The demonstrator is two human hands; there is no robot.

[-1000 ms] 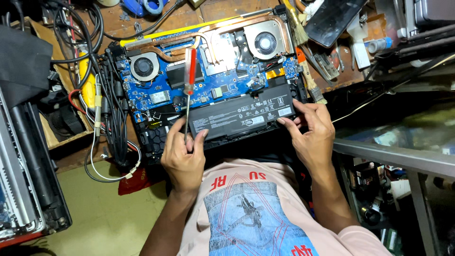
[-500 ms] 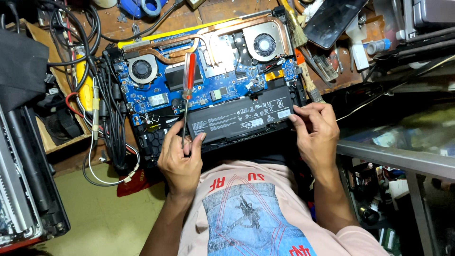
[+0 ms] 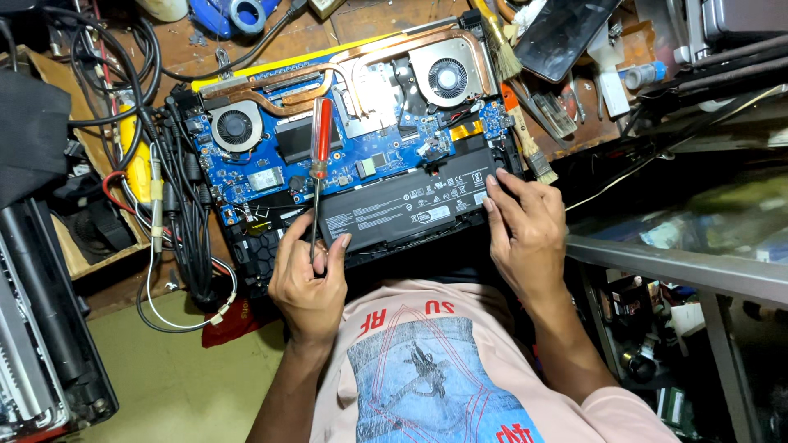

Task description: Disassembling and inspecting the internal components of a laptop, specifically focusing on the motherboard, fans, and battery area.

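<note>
The left hand (image 3: 308, 279) pinches a red-handled screwdriver (image 3: 317, 168) at the long black battery's (image 3: 410, 205) left end. The right hand's (image 3: 525, 234) fingers (image 3: 497, 203), close together, press its right end.

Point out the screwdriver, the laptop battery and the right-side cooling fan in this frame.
screwdriver (image 3: 320, 135): head view, on the red handle.
laptop battery (image 3: 410, 203): head view, middle of the black labelled top face.
right-side cooling fan (image 3: 448, 78): head view, on the fan hub.

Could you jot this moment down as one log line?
left hand: holds screwdriver, touches battery | right hand: on battery's right end | laptop: open
</note>
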